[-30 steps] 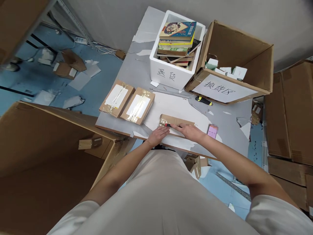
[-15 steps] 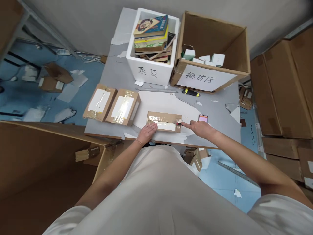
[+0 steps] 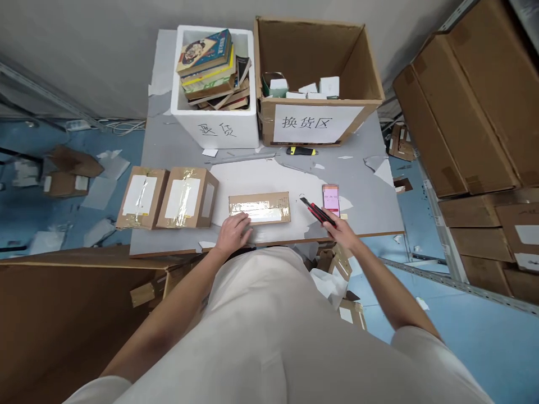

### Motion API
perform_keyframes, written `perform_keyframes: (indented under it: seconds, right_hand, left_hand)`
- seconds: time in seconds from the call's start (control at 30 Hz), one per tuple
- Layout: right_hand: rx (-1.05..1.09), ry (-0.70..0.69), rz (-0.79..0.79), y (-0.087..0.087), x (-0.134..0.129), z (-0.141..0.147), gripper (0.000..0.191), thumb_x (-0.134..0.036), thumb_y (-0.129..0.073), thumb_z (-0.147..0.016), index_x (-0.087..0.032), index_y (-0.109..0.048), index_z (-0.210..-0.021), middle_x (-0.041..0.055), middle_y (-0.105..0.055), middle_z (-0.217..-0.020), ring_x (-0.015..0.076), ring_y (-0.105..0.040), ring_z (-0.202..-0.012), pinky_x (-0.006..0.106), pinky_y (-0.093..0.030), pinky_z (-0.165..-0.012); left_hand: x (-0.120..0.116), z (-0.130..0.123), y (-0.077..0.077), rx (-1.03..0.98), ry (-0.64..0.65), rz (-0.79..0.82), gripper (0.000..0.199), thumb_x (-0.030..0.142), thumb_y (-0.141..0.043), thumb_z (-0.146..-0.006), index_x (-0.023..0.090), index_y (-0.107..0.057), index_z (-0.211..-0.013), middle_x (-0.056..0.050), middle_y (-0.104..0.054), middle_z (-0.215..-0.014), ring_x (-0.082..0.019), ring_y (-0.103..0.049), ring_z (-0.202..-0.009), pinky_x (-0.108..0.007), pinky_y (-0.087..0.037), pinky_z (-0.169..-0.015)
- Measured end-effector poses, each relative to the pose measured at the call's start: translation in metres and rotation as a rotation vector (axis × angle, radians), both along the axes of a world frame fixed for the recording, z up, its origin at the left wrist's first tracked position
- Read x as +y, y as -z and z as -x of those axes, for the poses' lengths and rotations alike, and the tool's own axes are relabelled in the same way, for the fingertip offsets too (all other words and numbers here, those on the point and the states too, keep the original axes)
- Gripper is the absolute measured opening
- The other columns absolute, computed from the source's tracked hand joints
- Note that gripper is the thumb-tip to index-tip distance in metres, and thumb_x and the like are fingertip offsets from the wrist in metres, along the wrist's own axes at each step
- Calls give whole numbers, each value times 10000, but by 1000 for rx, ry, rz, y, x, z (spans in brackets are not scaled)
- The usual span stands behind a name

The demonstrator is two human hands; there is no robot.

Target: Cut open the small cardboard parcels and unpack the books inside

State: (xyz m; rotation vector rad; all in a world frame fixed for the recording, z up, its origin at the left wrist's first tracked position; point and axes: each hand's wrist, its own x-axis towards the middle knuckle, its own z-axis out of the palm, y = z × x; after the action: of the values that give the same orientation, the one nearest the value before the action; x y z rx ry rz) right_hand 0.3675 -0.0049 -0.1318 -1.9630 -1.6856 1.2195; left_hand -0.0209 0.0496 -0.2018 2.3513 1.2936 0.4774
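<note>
A long, flat cardboard box (image 3: 273, 208), taped and bearing a white label, lies near the table's front edge. My left hand (image 3: 233, 233) rests on its left front corner, fingers spread and not wrapped round it. To the right of the box, my right hand (image 3: 342, 232) grips a red and black box cutter (image 3: 316, 212), its blade pointing up and left, apart from the box. Just behind that hand lies a phone (image 3: 330, 197) with a lit pink screen. Two taped boxes, one at the far left (image 3: 140, 196) and one beside it (image 3: 185, 197), stand side by side.
Books fill a white foam bin (image 3: 214, 127) at the back. Beside it stands a large cardboard box (image 3: 368, 112) holding small white boxes. A yellow and black cutter (image 3: 301, 151) lies before them on the table (image 3: 362, 168). An open carton (image 3: 84, 257) is at lower left.
My right hand has drawn the red cutter off the long box's right end and back beside the phone. My left hand stays at the box's left part. The view has shifted.
</note>
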Motion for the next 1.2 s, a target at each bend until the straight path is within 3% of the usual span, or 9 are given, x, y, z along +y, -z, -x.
perform_keyframes:
  seconds: [0.1, 0.2, 0.27, 0.57, 0.97, 1.2]
  right_hand:
    - [378, 263, 75, 31, -13, 34, 699, -507, -453, -890, -220, -260, -1498, 27, -645, -872, 68, -435, -430, 227, -390, -401]
    - [538, 365, 92, 48, -14, 55, 736, -542, -521, -846, -218, -319, -1477, 19, -637, -843, 52, -413, -423, 204, -354, -374]
    - [586, 391, 90, 52, -11, 58, 745, -546, -540, -835, -218, -333, -1472, 13, -633, -826, 51, -412, -432, 199, -356, -377]
    - [619, 451, 81, 47, -1, 59, 758, -570, -562, -813, -246, -349, -1464, 10, -622, -834, 45, -401, -414, 194, -319, -341]
    - [640, 271, 161, 47, 1, 40, 757, -518, -589, -826, -246, -320, -1480, -18, -574, -760, 53, -413, -410, 201, -306, -336]
    - [651, 208, 271, 41, -7, 24, 740, -486, -617, -821, -258, -344, -1470, -37, -549, -667, 59, -389, -411, 187, -294, -337]
  left_hand:
    - [15, -5, -11, 79, -37, -8, 715, 617, -619, -734, 183, -516, -1292, -180, -497, -1362, -359, -409, -1313, -507, -305, -1081]
    - [33, -10, -16, 155, -48, 8, 1100, 752, -670, -566, 137, -350, -1420, -234, -289, -1504, -441, -217, -1401, -581, -181, -1115]
    - [43, -11, -16, 200, -27, 48, 1213, 781, -680, -510, 127, -282, -1451, -251, -233, -1524, -465, -167, -1409, -613, -143, -1110]
    - [53, -11, -5, 136, 6, 8, 1230, 807, -679, -467, 100, -331, -1411, -250, -356, -1435, -444, -253, -1375, -546, -214, -1129]
    - [55, -10, 7, 6, -7, -19, 1129, 726, -739, -475, 164, -379, -1386, -221, -387, -1376, -433, -316, -1324, -574, -267, -1093]
    - [54, -11, 6, -51, -32, -16, 1073, 692, -747, -488, 172, -408, -1364, -212, -395, -1357, -421, -349, -1291, -579, -268, -1084]
